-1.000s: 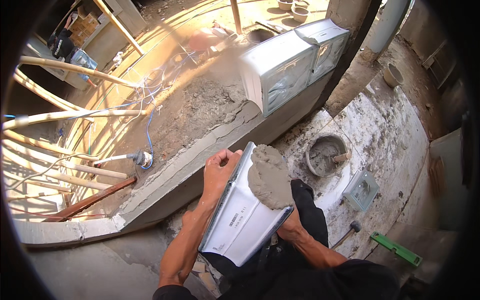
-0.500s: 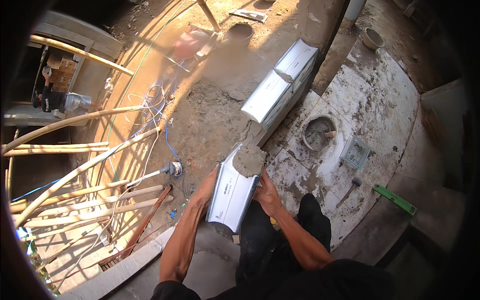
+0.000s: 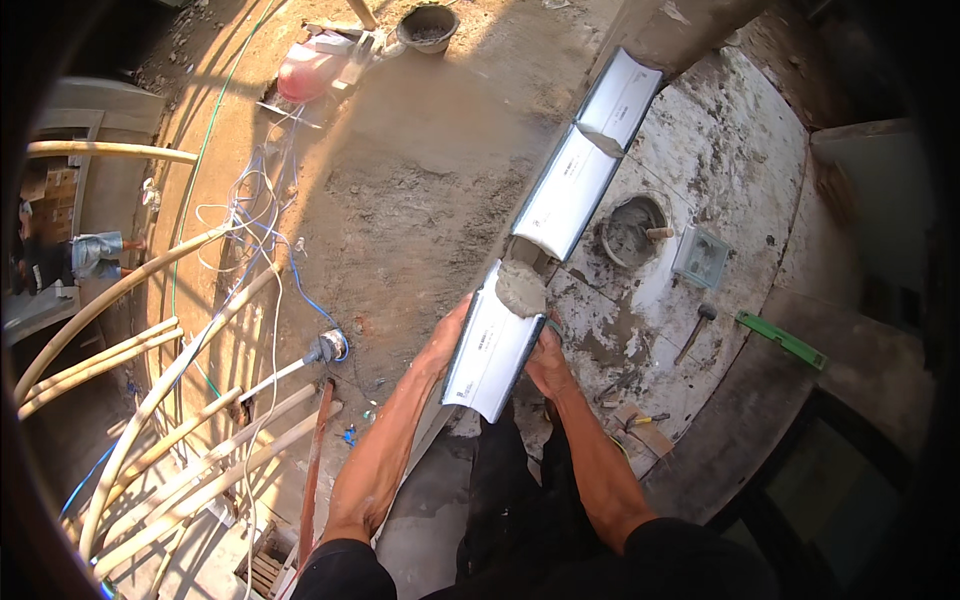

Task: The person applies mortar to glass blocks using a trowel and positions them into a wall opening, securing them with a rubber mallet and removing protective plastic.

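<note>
A glass block (image 3: 490, 355) with a white, hollowed upper edge is held between my two hands. My left hand (image 3: 446, 338) presses its left face, fingers partly hidden. My right hand (image 3: 548, 362) grips its right face. A lump of grey mortar (image 3: 521, 289) sits on the far end of the block. Just beyond, two more glass blocks (image 3: 568, 190) (image 3: 622, 98) stand in line along a low wall. The far end of the held block is close to the nearer one; whether they touch I cannot tell.
On the right, a bucket of mortar (image 3: 632, 232), a clear plastic box (image 3: 702, 256), a mallet (image 3: 696, 332) and a green spirit level (image 3: 782, 340) lie on the stained floor. Bamboo poles (image 3: 150, 390) and tangled cables (image 3: 262, 215) spread leftward. Another person (image 3: 60, 258) is at far left.
Both hands have carried the glass block forward, up to the end of the row, turning it more in line with it. The view has shifted too.
</note>
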Action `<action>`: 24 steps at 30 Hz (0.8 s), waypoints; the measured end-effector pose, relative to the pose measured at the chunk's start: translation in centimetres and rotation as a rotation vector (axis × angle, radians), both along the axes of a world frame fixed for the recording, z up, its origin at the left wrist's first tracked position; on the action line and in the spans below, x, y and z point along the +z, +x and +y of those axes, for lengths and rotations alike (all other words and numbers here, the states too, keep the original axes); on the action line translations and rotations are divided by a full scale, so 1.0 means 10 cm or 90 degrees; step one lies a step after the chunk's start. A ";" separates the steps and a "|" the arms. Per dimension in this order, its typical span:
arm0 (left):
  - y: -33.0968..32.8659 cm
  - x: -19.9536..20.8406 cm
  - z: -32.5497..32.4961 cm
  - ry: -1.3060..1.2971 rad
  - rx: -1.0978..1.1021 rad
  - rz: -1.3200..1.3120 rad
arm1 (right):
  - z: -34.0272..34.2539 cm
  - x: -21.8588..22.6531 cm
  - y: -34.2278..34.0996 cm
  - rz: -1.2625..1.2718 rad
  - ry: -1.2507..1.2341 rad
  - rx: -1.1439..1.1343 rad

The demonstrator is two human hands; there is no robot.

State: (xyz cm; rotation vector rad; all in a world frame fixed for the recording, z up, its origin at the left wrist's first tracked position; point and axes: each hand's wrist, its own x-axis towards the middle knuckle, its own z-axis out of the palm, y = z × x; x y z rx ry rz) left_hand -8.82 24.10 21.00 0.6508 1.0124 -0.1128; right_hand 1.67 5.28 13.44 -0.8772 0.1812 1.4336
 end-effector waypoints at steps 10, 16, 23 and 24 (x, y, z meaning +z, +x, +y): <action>0.20 -0.39 0.33 -0.011 -0.041 0.071 | 0.18 -0.23 0.01 0.003 -0.040 -0.071; 0.31 -0.44 0.38 -0.018 -0.048 0.069 | 0.14 -0.38 -0.01 -0.018 -0.056 -0.068; 0.40 -0.47 0.43 -0.007 -0.063 0.064 | 0.33 -0.20 0.11 -0.043 -0.022 -0.079; 0.42 -0.45 0.44 -0.007 -0.061 0.068 | 0.35 -0.16 0.12 -0.040 -0.023 -0.077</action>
